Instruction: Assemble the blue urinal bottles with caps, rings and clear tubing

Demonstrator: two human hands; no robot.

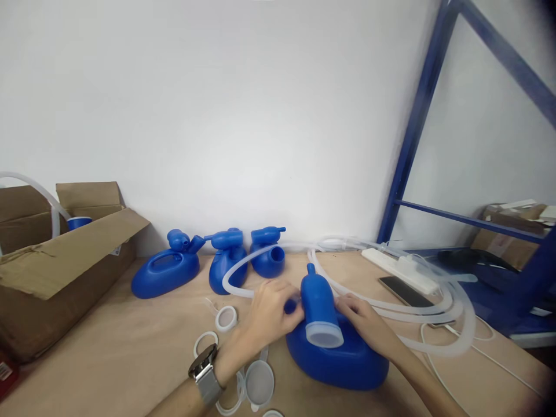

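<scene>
In front of me a blue plastic urinal bottle (343,370) rests on the table. On top of it lies a blue funnel-shaped piece (319,295) with a narrow spout at the far end and a whitish translucent cap (324,335) over its wide end. My left hand (275,310), with a watch on the wrist, closes its fingers at the bottle's round neck, left of the funnel piece. From the other side my right hand (362,321) is closed at the bottle's top beside the funnel piece. Its fingertips are partly hidden.
Several similar blue bottles (167,275) stand along the wall. White rings and round caps (259,383) lie near my left forearm. Clear tubing (464,324) coils at the right, by a phone (403,291) and power strip (399,269). A cardboard box (65,295) stands left.
</scene>
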